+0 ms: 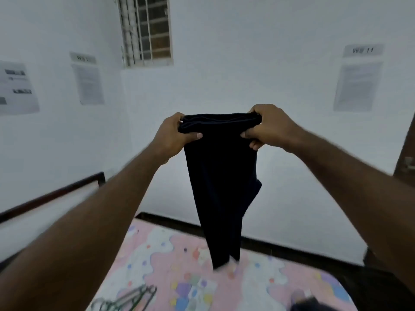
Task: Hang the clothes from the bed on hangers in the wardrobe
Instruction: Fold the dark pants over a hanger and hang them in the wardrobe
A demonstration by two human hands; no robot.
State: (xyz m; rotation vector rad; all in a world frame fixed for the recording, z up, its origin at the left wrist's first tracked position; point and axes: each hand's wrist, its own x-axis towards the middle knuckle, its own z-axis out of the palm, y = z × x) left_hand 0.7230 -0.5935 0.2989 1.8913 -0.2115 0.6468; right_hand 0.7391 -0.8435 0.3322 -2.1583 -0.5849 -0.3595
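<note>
A pair of dark navy trousers (221,187) hangs in the air above the bed (170,261), its leg ends just reaching the pink patterned sheet. My left hand (177,133) grips the left end of the waistband and my right hand (268,126) grips the right end, both held out at arm's length. Green wire hangers (128,298) lie on the sheet at the bottom left. Another dark garment (314,305) shows at the bottom right edge of the bed. No wardrobe is in view.
White walls with taped paper notices (359,79) stand ahead and to the left. A barred window (147,30) sits high on the wall. A dark bed rail (51,196) runs along the left, and a brown door (407,151) edge shows at the right.
</note>
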